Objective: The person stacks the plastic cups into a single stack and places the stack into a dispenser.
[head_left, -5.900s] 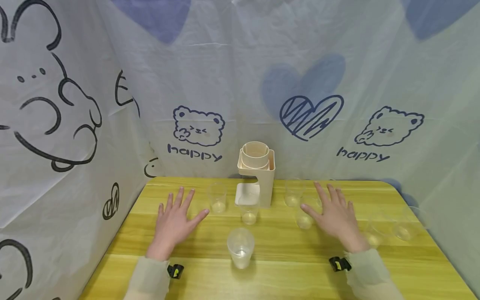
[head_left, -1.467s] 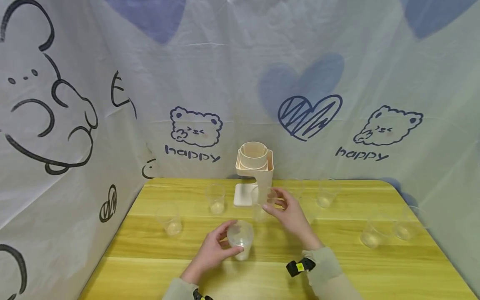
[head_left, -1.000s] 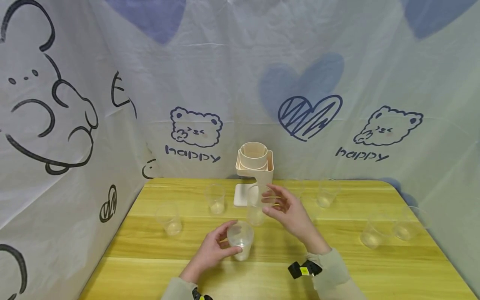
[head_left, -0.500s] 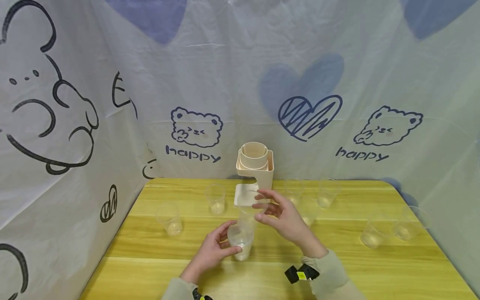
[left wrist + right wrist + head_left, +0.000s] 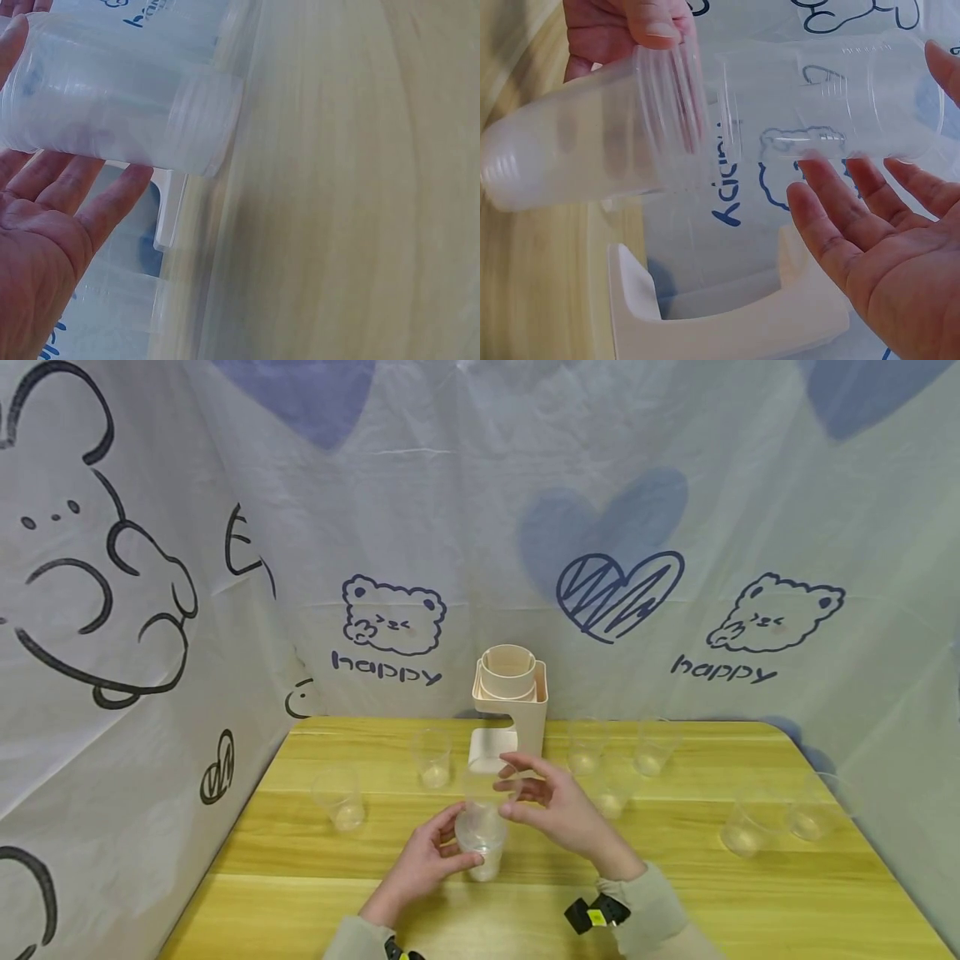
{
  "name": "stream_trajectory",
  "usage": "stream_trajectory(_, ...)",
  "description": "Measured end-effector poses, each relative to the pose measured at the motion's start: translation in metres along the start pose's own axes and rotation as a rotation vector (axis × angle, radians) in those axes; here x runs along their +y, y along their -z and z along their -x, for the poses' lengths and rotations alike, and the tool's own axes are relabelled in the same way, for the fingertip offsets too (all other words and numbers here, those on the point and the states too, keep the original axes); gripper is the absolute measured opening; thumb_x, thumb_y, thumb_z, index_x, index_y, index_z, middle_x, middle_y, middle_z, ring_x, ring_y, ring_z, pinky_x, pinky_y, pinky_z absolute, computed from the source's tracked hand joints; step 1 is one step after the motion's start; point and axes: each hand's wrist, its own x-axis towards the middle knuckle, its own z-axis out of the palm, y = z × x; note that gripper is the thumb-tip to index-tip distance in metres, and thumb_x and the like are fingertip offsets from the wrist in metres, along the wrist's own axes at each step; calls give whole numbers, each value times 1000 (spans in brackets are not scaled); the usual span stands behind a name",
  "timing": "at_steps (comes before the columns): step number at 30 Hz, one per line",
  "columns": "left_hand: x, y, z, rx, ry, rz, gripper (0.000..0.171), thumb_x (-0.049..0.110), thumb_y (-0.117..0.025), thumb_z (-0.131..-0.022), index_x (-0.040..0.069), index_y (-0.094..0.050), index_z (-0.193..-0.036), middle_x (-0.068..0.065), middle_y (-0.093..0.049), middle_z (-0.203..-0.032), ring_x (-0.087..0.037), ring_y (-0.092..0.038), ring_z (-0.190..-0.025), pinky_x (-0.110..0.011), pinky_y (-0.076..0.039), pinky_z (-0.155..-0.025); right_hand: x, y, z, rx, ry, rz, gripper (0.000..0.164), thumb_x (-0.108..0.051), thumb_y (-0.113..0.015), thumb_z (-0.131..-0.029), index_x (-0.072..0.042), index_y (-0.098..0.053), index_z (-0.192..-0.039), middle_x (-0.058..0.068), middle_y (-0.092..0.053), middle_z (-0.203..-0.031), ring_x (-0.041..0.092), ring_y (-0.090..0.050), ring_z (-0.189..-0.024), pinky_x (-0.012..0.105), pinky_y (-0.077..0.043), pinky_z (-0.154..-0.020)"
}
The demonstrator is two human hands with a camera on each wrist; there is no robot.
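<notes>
My left hand grips a stack of clear plastic cups, standing upright at the near middle of the table. Several nested rims show on this stack in the right wrist view. Between the fingers and thumb of my right hand is a single clear plastic cup, held upright above the stack. Its base is close over the stack's mouth, a small gap showing between them in the right wrist view. The left wrist view shows my left fingers along the stack's side.
A cream cup holder with a round cup on top stands at the back middle. Single clear cups stand at the left, back left, back right, and right. A printed cloth hangs behind.
Both hands were spread over the table at first. Since then my left hand has taken hold of the stack, and my right hand has brought a cup from before the holder to over it.
</notes>
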Motion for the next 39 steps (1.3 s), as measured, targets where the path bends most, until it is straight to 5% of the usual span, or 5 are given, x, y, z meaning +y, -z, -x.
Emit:
stream_trajectory(12, -1, 0, 0, -10, -21, 8, 72, 4, -77, -82, -1, -41, -144, -25, -51, -138, -40, -55, -119, -40, -51, -97, 12, -5, 1, 9, -13, 118, 59, -9, -76, -87, -1, -49, -138, 15, -59, -122, 32, -60, -111, 47, -50, -98)
stream_trajectory(39, -4, 0, 1, -18, -32, -5, 74, 10, -78, -83, 4, -40, -147, -21, -53, -136, -37, -55, -120, -36, -52, -95, 41, -8, 7, -28, -72, 122, 58, -11, -76, -86, 0, -50, -138, 16, -57, -132, 37, -52, -121, 56, -48, -96)
